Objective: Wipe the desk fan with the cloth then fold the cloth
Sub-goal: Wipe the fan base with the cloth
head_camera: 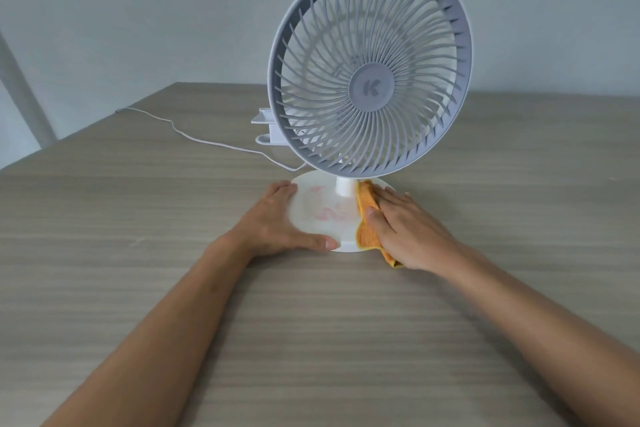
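Observation:
A white desk fan (370,69) with a round grey grille stands upright on a wooden table, on a short stem and a flat round base (320,208). Pinkish-red smears mark the base's left half. My left hand (277,224) lies flat against the base's left rim, thumb along its front edge. My right hand (407,230) presses an orange cloth (363,229) down on the base's right half, beside the stem. Most of the cloth is hidden under that hand; one corner hangs onto the table.
A thin white cable (194,137) runs from behind the fan leftward to the table's (311,340) far left edge. A white part (265,126) juts out behind the grille. A pale wall stands close behind the table.

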`<state>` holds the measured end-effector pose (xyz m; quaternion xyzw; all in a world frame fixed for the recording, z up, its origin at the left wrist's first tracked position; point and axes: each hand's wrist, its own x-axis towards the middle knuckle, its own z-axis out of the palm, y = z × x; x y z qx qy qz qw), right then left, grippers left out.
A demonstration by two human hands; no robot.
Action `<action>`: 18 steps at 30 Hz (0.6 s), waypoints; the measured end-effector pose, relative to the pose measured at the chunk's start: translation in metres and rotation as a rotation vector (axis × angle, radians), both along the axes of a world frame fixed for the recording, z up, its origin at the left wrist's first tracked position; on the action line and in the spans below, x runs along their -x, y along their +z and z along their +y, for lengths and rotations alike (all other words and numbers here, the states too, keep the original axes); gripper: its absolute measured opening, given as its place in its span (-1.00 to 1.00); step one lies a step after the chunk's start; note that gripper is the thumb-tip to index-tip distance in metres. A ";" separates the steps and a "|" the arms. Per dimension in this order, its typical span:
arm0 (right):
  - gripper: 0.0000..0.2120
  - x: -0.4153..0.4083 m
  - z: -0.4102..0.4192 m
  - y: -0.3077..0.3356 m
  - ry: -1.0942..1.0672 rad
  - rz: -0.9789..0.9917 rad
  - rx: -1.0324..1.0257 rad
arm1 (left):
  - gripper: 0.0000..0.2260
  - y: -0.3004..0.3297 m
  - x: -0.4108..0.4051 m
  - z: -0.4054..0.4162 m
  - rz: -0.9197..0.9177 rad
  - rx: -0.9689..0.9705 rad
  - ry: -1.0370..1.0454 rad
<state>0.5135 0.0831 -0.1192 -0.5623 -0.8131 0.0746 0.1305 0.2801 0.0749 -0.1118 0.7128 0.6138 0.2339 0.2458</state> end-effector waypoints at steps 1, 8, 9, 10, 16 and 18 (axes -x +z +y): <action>-0.49 -0.001 0.011 0.003 -0.025 -0.005 0.008 | 0.29 -0.001 0.000 0.001 0.000 0.000 0.000; -0.55 0.007 0.034 0.004 -0.030 -0.100 -0.013 | 0.28 -0.007 0.000 0.006 0.008 -0.035 -0.002; -0.54 0.008 0.026 0.002 -0.020 -0.099 -0.019 | 0.29 -0.007 0.000 0.007 0.010 -0.040 -0.004; -0.53 0.009 0.016 0.001 -0.009 -0.099 -0.031 | 0.29 -0.007 0.000 0.007 0.011 -0.045 -0.007; -0.52 0.013 -0.030 -0.005 0.146 -0.035 -0.118 | 0.30 -0.006 0.002 0.009 0.019 -0.046 -0.029; -0.50 0.007 -0.021 -0.003 0.117 -0.025 -0.071 | 0.29 -0.007 0.002 0.009 0.018 -0.058 -0.037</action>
